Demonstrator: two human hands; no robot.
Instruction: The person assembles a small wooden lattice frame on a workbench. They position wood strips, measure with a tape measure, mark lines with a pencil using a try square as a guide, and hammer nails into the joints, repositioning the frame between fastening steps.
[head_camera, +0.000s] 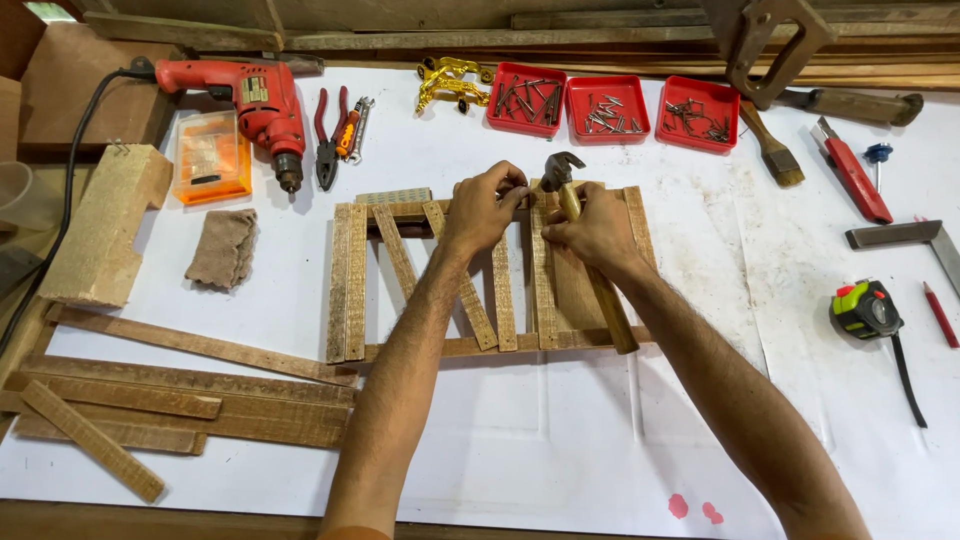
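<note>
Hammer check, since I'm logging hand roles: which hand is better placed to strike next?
Right, probably: the right hand grips the hammer near its head, while the left hand pinches at the frame's top rail.

a red power drill (262, 105) lies at the top left beside an orange bit case (209, 157) and pliers (329, 137). three red trays (612, 108) hold nails. a tape measure (866, 309), brush (772, 146), utility knife (850, 171) and loose wooden strips (170, 395) lie about.
</note>
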